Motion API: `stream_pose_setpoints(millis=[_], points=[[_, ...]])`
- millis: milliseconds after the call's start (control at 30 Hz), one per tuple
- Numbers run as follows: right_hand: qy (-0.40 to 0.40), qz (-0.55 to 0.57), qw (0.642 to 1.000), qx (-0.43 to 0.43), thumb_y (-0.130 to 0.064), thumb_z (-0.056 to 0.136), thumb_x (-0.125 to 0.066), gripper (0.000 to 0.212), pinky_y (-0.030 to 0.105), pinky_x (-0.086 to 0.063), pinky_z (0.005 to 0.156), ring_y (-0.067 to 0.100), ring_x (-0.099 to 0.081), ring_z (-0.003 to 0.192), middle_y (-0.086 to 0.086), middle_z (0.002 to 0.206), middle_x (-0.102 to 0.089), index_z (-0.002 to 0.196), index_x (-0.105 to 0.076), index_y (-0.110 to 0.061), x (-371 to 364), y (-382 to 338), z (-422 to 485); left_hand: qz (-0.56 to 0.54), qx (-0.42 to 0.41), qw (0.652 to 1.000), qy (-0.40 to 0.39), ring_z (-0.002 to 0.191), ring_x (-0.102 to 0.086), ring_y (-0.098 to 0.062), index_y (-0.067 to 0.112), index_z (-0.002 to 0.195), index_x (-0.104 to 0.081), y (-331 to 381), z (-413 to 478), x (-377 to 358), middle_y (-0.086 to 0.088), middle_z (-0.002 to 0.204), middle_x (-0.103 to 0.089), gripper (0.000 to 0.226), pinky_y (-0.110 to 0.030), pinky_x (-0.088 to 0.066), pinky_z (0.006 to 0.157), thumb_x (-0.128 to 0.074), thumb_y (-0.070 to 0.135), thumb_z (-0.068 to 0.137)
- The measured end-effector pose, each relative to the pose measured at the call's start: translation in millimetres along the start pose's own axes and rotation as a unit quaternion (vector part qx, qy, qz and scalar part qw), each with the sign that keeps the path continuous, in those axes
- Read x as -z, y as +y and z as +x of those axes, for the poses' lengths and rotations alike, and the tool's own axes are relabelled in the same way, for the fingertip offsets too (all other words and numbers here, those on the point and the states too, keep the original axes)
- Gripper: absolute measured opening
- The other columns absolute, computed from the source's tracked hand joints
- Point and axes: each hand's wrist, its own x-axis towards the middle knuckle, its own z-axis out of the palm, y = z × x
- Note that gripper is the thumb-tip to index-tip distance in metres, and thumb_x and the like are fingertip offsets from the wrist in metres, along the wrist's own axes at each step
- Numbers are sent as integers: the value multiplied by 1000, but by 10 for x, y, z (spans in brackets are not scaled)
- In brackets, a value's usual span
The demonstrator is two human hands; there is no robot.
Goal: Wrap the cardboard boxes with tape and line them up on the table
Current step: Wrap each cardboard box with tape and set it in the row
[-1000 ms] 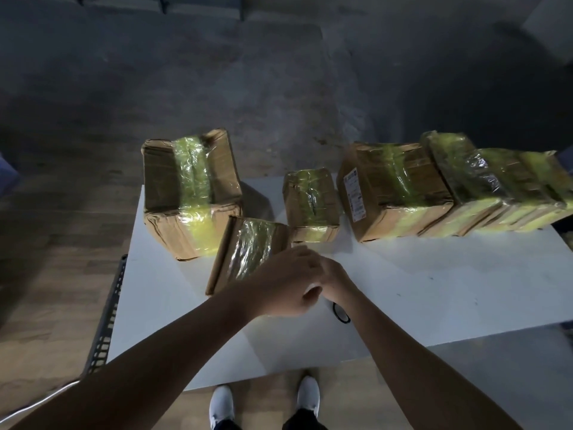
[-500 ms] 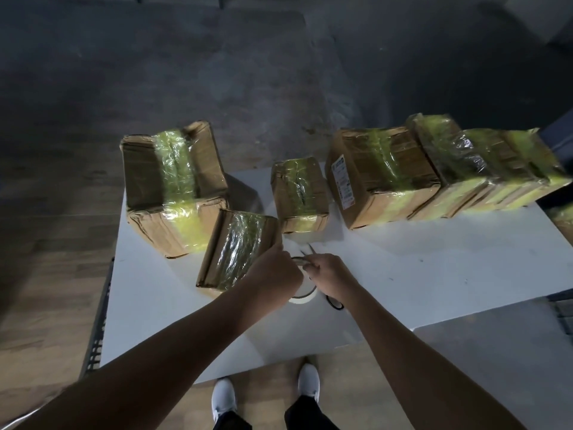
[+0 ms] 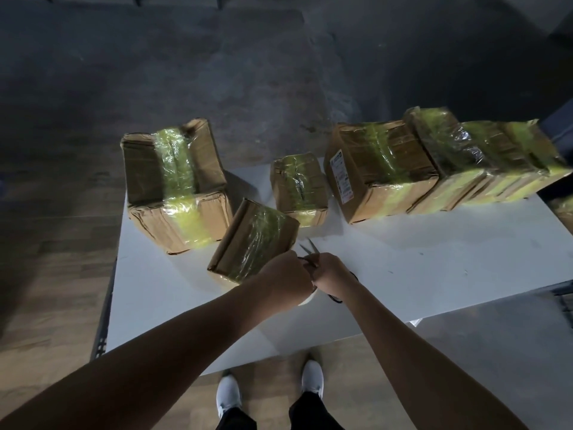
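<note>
Several cardboard boxes bound with yellowish tape stand on the white table (image 3: pixel 418 268). A flat taped box (image 3: pixel 252 240) lies tilted just in front of my hands. My left hand (image 3: pixel 286 274) is curled over a tape roll (image 3: pixel 307 301), of which only a pale edge shows below the hand. My right hand (image 3: pixel 331 273) grips scissors (image 3: pixel 310 248); the blades stick out parted between the two hands, next to the flat box's near corner. A dark handle loop shows below the right wrist.
A large box (image 3: pixel 176 187) stands at the table's left. A small box (image 3: pixel 299 187) sits in the middle, and a labelled box (image 3: pixel 381 169) begins a row (image 3: pixel 483 156) running to the right edge. Bare tabletop lies front right. My feet stand under the front edge.
My hands have parted slightly and moved toward the flat box. The scissors' parted blades now show between them. The tape roll is more hidden under my left hand.
</note>
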Motion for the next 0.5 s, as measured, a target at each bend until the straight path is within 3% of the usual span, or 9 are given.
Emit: stream_pose_setpoints(millis=[100,167,200,267,300,400,500], points=[[8,-21,1000,12,-24,100,-47,28,7,-35,51,-4,-57,65,11,101,-72,113,-67,-10,-24,37,-2,3,3,1000,6,49,-40,-22,8,55,-30,-25,-42,-38,0,52,-34,41,-34,-35,59,-55,0,87],[19,-15,999,29,-29,101,-45,34,3,-40,57,-1,-64,79,11,113,-68,123,-62,-11,-13,60,-29,4,6,1000,-1,59,-57,-26,7,57,-31,-21,-65,-60,-1,53,-35,39,-32,-36,54,-57,0,85],[26,-14,999,24,-33,102,-41,37,7,-46,69,11,-66,94,11,119,-66,127,-60,-12,11,70,-56,-1,7,1000,-10,64,-63,-27,7,58,-33,-8,-73,-69,-1,53,-36,37,-30,-36,52,-57,-1,85],[18,-9,1000,-8,-44,104,-32,47,33,-49,93,27,-60,111,9,120,-63,129,-57,-14,51,114,-83,0,9,1000,-23,68,-67,-27,6,62,-44,12,-86,-58,-2,55,-40,27,-28,-39,52,-59,0,84],[21,-7,999,-43,-46,104,-29,49,40,-46,96,28,-59,112,9,120,-62,128,-56,-12,63,172,-86,3,9,999,-31,69,-67,-28,6,66,-49,9,-98,-47,-2,56,-42,22,-28,-40,52,-59,-1,84],[72,-148,980,-111,-26,102,-38,35,37,-47,92,30,-56,113,14,123,-57,129,-48,-6,94,393,-143,3,12,999,-33,70,-67,-28,8,72,-52,-27,-136,-73,-3,59,-47,16,-29,-41,54,-56,-4,82],[44,-204,969,-129,-32,96,-50,44,38,-46,92,30,-50,116,14,124,-51,134,-45,-10,1,546,-236,8,13,999,-32,71,-66,-28,9,77,-57,-56,-167,-92,-4,70,-60,14,-29,-40,54,-55,-4,82]])
